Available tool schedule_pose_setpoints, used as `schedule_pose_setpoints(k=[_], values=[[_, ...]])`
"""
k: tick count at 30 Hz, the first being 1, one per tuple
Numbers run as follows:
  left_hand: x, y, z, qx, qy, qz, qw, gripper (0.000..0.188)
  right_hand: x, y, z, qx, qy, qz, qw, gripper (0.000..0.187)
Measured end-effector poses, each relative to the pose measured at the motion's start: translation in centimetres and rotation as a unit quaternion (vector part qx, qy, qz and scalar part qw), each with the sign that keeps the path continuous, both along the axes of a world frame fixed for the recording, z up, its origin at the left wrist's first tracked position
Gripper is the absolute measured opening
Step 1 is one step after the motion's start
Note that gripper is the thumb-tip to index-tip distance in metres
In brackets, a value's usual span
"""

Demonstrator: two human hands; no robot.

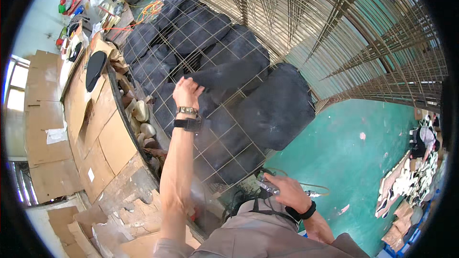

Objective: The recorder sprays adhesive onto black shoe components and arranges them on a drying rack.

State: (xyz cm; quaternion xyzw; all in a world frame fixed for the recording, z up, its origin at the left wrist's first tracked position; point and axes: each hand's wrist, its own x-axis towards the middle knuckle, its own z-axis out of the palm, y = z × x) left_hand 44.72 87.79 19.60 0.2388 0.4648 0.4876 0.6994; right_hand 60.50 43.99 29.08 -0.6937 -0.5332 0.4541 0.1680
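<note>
My left hand (188,93) reaches forward over a wire rack (224,123), its fingers curled round the near left end of a dark grey, fabric-like piece (229,74). That piece tilts above others lying on the wires. A larger dark panel (279,107) with rounded corners lies to its right, and more dark pieces (198,28) cover the far part of the rack. Close to my body, my right hand (287,192) is closed on a metal spray gun (268,185), partly hidden by the fingers. A thin hose (306,185) runs near that hand.
Upright wire racks (354,28) stand at the far right. Along the left runs a cardboard-covered bench (100,134) with a dark insole-shaped piece (95,70) on it. Orange cord (150,9) lies at the back. Pale scraps (406,181) are piled on the green floor (344,148) at right.
</note>
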Motion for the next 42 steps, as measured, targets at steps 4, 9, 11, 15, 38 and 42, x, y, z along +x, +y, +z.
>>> schedule_pose_setpoints(k=[4,9,11,15,38,42], values=[[0.4,0.9,6.1,0.054,-0.102,-0.032,0.993,0.009,0.1,-0.3,-0.2,0.009,-0.013,-0.016,1.0,0.079],[1.4,0.4,12.6,0.172,-0.078,0.006,0.982,0.014,0.1,-1.0,-1.1,0.056,-0.015,-0.039,0.998,0.074],[1.5,0.7,14.1,0.133,-0.05,-0.009,0.99,0.013,0.1,-1.2,-1.5,0.059,-0.014,-0.043,0.997,0.072],[1.5,3.0,14.9,0.094,-0.008,-0.052,0.994,0.01,0.1,-1.4,-2.0,0.072,-0.016,-0.046,0.996,0.07],[2.2,4.6,-8.7,-0.159,0.056,-0.107,0.98,0.07,0.6,-0.6,-2.0,0.06,-0.024,-0.045,0.997,0.072],[-0.1,1.1,-8.7,-0.135,0.093,-0.104,0.981,0.084,0.0,0.0,-1.7,0.073,-0.021,-0.018,0.997,0.075]])
